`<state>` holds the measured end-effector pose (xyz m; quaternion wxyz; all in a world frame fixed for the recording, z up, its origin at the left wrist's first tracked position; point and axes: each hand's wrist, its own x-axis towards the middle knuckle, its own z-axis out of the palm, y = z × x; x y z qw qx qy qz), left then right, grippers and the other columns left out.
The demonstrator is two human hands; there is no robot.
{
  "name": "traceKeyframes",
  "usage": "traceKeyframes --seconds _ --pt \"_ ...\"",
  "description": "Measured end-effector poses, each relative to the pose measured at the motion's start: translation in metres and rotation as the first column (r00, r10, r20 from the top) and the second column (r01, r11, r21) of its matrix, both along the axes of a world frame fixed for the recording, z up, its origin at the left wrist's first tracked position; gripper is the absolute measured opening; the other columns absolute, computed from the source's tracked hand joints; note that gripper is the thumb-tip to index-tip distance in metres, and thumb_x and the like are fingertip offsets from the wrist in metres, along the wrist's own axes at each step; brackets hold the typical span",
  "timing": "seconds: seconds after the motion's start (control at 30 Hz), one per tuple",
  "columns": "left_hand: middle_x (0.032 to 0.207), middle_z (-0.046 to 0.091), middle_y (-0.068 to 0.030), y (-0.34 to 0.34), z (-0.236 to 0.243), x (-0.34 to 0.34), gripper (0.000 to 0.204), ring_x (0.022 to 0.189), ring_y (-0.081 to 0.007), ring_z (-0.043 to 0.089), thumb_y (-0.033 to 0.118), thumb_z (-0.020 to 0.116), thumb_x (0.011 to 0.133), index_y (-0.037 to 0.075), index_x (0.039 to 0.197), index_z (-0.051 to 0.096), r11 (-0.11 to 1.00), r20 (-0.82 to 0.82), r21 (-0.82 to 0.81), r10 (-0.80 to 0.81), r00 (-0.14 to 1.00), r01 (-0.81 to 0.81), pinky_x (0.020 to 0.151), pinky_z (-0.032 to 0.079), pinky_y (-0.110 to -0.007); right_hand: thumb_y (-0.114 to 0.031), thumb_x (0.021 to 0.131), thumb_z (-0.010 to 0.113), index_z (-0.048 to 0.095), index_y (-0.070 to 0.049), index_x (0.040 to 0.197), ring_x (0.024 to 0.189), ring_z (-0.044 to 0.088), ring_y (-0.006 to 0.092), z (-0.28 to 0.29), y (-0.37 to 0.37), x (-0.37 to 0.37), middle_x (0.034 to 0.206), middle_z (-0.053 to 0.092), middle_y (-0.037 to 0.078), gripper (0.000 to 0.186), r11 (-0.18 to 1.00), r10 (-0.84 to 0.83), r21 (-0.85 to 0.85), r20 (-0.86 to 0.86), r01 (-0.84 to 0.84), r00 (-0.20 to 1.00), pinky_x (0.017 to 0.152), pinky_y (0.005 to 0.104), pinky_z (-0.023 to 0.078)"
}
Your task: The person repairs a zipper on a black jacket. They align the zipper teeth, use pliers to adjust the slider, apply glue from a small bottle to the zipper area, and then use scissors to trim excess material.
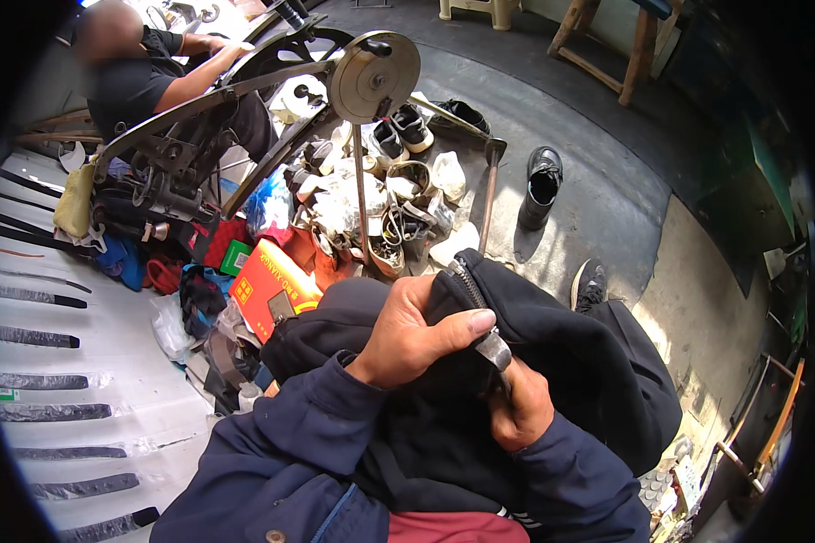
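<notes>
The person's left hand (407, 335) pinches the edge of a thick black cloth garment (598, 362), thumb laid flat along the fabric. The right hand (522, 407) is closed round the handle of a silver metal hand tool (494, 349), whose blunt, shiny head sits just beside the left thumb tip; whether the tool bites on anything cannot be told. Above the thumb, a metal-toothed zipper (466, 285) runs along the garment's raised edge.

The garment lies in soft folds across the lap, its right side reaching well beyond the right hand. Between that side and the rough strip along the right edge of the floor (607, 172), a band of bare concrete gives room for the elbow. To the left the space is tighter: a glossy red-and-orange cardboard box (272, 282) stands just beside the garment, among crumpled cloth and plastic.

Beyond the knees, a loose pile of shoes and pale bags (394, 190) fills the floor beneath an iron machine with a round metal wheel (373, 77). A smooth black shoe (543, 185) stands apart to the pile's right. Along the left edge, plastic-wrapped dark strips (32, 337) lie on a white sheet (167, 425). Behind the machine sits a co-worker (127, 81) in dark clothing.
</notes>
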<state>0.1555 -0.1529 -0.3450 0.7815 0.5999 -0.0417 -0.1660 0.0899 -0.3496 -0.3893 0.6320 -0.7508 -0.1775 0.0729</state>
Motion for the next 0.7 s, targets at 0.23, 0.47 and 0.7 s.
traceKeyframes --seconds 0.23,0.47,0.7 --pt "0.084 0.071 0.0032 0.000 0.000 0.000 0.012 0.078 -0.0029 0.060 0.012 0.075 0.098 0.002 0.093 0.071 1.000 -0.007 0.015 0.010 1.000 -0.010 0.071 0.050 -0.024 0.017 0.073 0.055 0.057 0.000 0.100 0.081 0.061 0.0497 -0.008 0.002 0.002 0.088 0.058 0.024 0.032 1.000 0.009 -0.023 0.034 -0.008 0.999 0.069 0.0474 0.050" --pt "0.089 0.072 0.0023 0.002 -0.006 0.004 0.010 0.081 -0.0037 0.061 0.011 0.073 0.098 0.001 0.099 0.071 0.998 -0.025 0.059 0.010 1.000 -0.009 0.073 0.051 -0.024 0.017 0.071 0.054 0.055 0.000 0.103 0.082 0.061 0.0509 -0.016 0.010 0.004 0.087 0.058 0.025 0.037 0.999 -0.044 -0.027 0.058 0.045 0.997 0.069 0.0506 0.050" --pt "0.102 0.075 -0.0021 0.001 -0.004 0.001 0.018 0.090 -0.0080 0.066 0.011 0.070 0.099 -0.002 0.112 0.073 0.997 -0.088 -0.065 0.038 0.995 -0.044 0.084 0.054 -0.027 0.015 0.074 0.053 0.057 0.000 0.120 0.096 0.063 0.0517 -0.010 0.004 0.004 0.096 0.062 0.027 0.048 0.994 -0.011 -0.105 0.078 0.019 0.997 0.081 0.0493 0.053"
